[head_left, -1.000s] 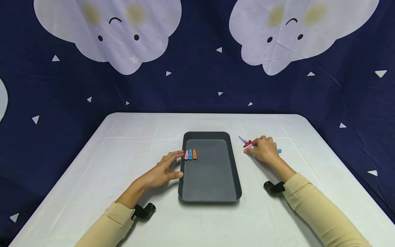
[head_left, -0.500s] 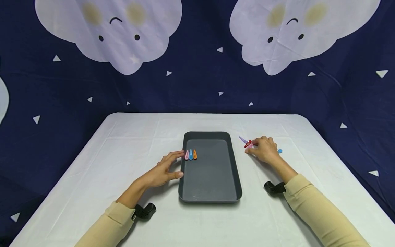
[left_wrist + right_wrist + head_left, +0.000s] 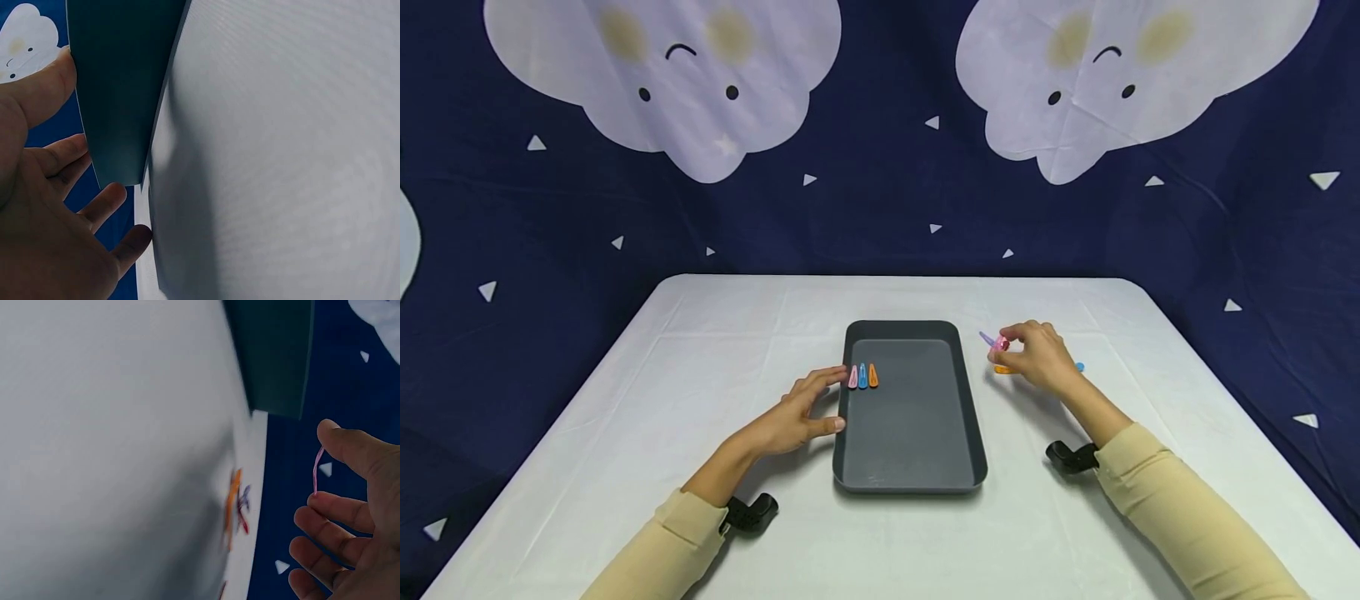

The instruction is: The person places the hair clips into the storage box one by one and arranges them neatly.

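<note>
My right hand [image 3: 1039, 357] pinches a pink snap hair clip [image 3: 316, 470] between thumb and forefinger, lifted off the table. Beneath and beside it lie an orange hair clip [image 3: 1002, 369], a red one [image 3: 242, 520] and a purple one [image 3: 986, 337]; a blue one [image 3: 1079, 367] peeks out past the hand. With extended fingers, my left hand [image 3: 797, 415] touches the left side of the dark grey tray [image 3: 917, 442]. Inside the tray, near its left wall, a pink clip [image 3: 853, 377], a blue clip [image 3: 862, 377] and an orange clip [image 3: 873, 377] stand in a row.
A white cloth covers the table [image 3: 737, 333]. Behind it hangs a dark blue curtain [image 3: 880, 217] with clouds and small triangles. Each wrist wears a black camera.
My right hand has risen slightly and shifted left, lifting the pink clip from the pile. The orange clip on the table has come into sight. My left hand and the tray stay put.
</note>
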`<state>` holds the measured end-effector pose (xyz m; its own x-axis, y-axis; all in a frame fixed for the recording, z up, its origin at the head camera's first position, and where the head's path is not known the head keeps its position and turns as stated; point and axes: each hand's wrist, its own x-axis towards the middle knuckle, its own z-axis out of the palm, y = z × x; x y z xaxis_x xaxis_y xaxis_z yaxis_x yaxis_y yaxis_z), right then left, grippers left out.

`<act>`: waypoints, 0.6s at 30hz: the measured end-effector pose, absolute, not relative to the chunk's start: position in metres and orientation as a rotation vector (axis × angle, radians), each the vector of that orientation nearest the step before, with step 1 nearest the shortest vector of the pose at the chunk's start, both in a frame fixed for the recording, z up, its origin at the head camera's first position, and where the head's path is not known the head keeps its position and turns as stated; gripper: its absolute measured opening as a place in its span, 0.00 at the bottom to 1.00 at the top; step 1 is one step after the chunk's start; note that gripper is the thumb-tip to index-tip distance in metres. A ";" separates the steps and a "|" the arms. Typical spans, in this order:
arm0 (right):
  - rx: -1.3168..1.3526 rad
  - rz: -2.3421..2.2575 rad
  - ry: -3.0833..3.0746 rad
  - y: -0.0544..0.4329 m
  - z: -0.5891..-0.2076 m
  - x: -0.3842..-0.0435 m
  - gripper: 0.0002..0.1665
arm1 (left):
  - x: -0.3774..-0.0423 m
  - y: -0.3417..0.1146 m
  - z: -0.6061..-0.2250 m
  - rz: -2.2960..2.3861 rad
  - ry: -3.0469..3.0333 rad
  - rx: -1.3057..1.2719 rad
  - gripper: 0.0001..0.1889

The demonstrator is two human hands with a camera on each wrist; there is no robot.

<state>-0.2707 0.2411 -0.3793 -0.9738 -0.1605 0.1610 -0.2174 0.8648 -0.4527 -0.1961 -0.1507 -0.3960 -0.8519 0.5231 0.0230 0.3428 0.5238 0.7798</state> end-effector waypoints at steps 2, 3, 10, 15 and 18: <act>0.317 0.753 -2.916 0.237 -0.374 -0.269 0.32 | -0.196 -0.151 -0.396 1.234 2.547 0.733 0.36; 0.322 0.767 -2.917 0.235 -0.372 -0.268 0.32 | -0.196 -0.151 -0.396 1.231 2.547 0.733 0.36; 0.378 0.824 -2.904 0.219 -0.358 -0.263 0.31 | -0.196 -0.151 -0.397 1.232 2.552 0.738 0.36; 0.419 0.847 -2.888 0.205 -0.348 -0.260 0.32 | -0.197 -0.151 -0.398 1.234 2.556 0.746 0.35; 0.462 0.861 -2.869 0.195 -0.343 -0.259 0.32 | -0.197 -0.152 -0.398 1.238 2.553 0.740 0.36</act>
<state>-0.2591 0.1945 -0.3428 -0.9475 -0.2565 0.1907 -0.3191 0.7929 -0.5191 -0.1968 -0.1518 -0.3984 -0.8521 0.5225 0.0294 0.3467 0.5215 0.7796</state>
